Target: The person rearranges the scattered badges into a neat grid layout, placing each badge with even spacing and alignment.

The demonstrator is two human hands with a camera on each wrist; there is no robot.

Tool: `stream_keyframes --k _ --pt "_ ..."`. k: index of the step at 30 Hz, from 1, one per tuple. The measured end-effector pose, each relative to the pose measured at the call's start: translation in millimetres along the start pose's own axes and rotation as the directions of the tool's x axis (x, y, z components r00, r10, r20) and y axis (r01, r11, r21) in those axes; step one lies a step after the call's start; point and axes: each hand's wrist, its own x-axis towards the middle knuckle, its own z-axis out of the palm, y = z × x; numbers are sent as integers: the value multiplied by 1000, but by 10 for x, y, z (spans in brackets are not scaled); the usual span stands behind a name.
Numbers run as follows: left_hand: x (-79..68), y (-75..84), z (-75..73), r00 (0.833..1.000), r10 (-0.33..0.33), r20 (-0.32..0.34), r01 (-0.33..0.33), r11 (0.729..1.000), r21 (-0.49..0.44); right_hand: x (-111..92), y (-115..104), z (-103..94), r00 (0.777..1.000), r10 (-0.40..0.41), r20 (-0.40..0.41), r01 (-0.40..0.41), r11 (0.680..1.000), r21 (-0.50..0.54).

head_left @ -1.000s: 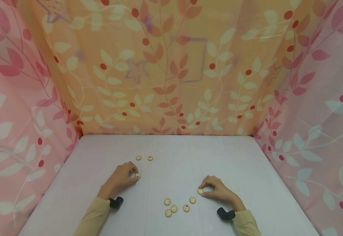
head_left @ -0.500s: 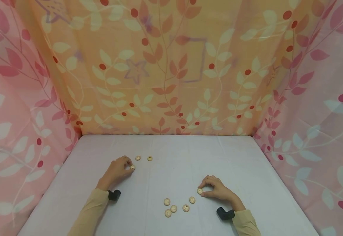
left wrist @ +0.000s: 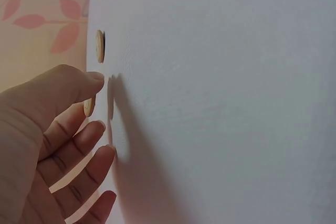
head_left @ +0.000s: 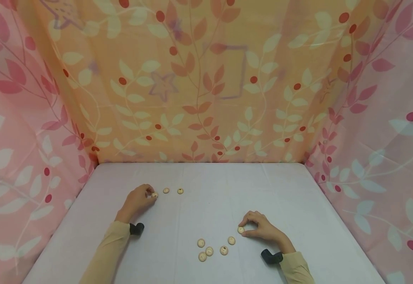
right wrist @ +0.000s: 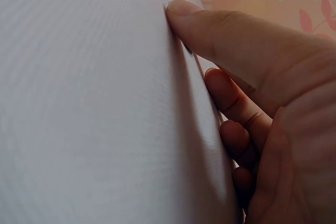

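Note:
My left hand pinches a small round wooden disc at the left of the table. In the left wrist view the disc shows edge-on behind the thumb, partly covered, with the other fingers spread. Two matching discs lie just right of it: a nearer one and a farther one. On the right, my right hand holds another pale disc between thumb and forefinger, at the tabletop. That disc is mostly hidden by the thumb in the right wrist view. Marks on the discs are too small to read.
Several more discs lie front centre, among them one with a dark spot and one near the right hand. White cloth covers the table. Patterned curtains stand behind and at both sides. Each wrist wears a black mount.
My left hand has carried its disc away from me and to the left, level with the two far discs' left side. The right hand and the other discs stay put.

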Motion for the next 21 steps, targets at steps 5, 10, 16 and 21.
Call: stream_keyframes --k 5,10,16,21 --pt "55 -22 -21 999 -32 6 32 999 -1 -4 -16 10 1000 -4 -15 4 1000 23" --pt "95 -30 -43 998 -57 11 57 998 -1 -2 -4 5 1000 -2 -8 2 1000 4" --pt "122 -40 -65 996 -87 -11 87 996 -10 -4 33 -2 1000 -11 1 11 1000 -17" --pt "131 -45 -81 995 -97 -11 97 995 -16 -5 40 3 1000 -18 -4 18 1000 -20"
